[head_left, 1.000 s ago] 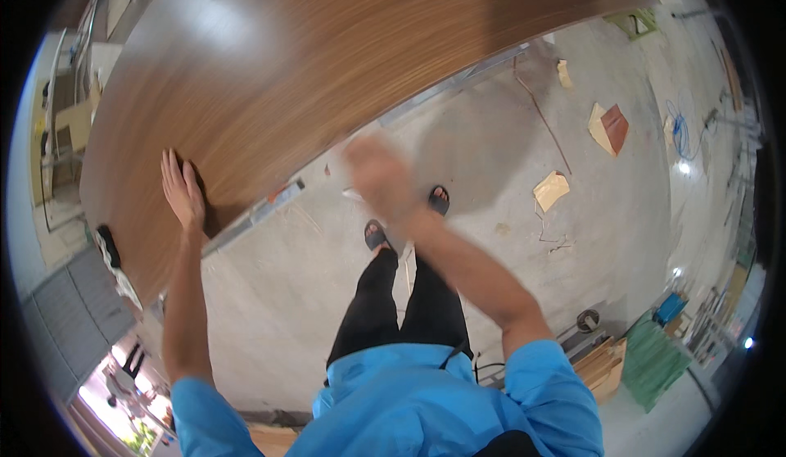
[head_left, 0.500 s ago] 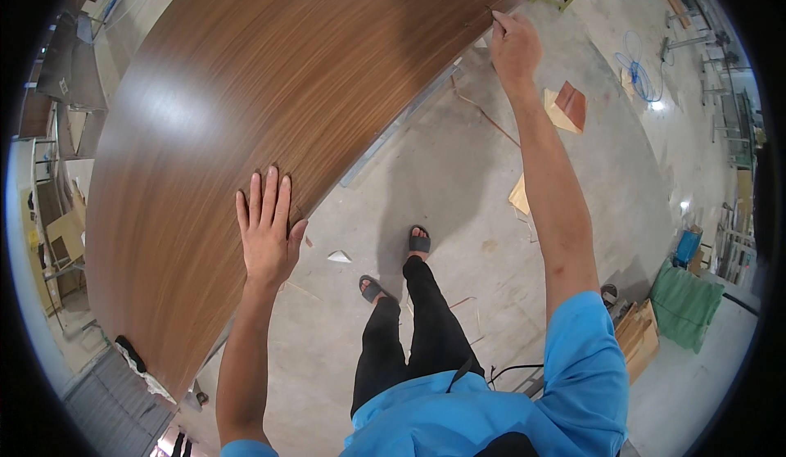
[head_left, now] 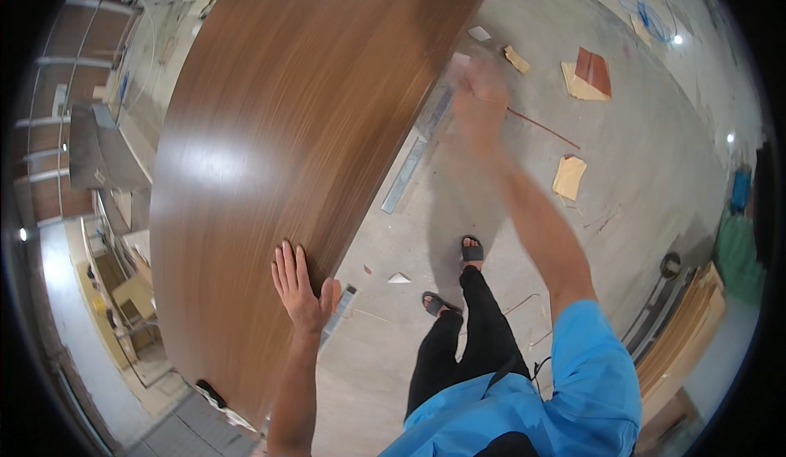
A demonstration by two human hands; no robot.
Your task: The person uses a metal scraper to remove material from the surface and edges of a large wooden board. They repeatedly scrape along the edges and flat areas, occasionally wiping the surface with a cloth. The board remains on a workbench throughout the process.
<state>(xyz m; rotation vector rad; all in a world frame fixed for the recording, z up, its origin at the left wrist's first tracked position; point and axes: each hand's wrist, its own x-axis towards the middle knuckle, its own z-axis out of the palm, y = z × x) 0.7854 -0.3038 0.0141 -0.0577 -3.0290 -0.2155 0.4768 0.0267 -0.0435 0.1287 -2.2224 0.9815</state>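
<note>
A large wood-grain brown panel (head_left: 278,129) fills the left and upper middle of the view. Flat on its surface, close to the right-hand edge, lies my left hand (head_left: 301,293), open with its fingers stretched out. My right hand (head_left: 481,105) is beside the panel's edge farther up, over the floor, and looks apart from the panel. Motion smears its fingers, so I cannot make out whether it holds anything. Under the panel's edge, a pale metal bar (head_left: 404,177) shows.
On the concrete floor lie a thin brown strip (head_left: 544,128), a red-brown and cream offcut (head_left: 591,76) and a cream piece (head_left: 569,177). A stack of boards (head_left: 679,338) stands at the lower right. A dark cloth-like thing (head_left: 210,393) sits at the panel's near corner.
My right hand has left the panel's edge, where its fingers were pinched, and come nearer to me. My left hand stays flat on the panel. The whole view has shifted.
</note>
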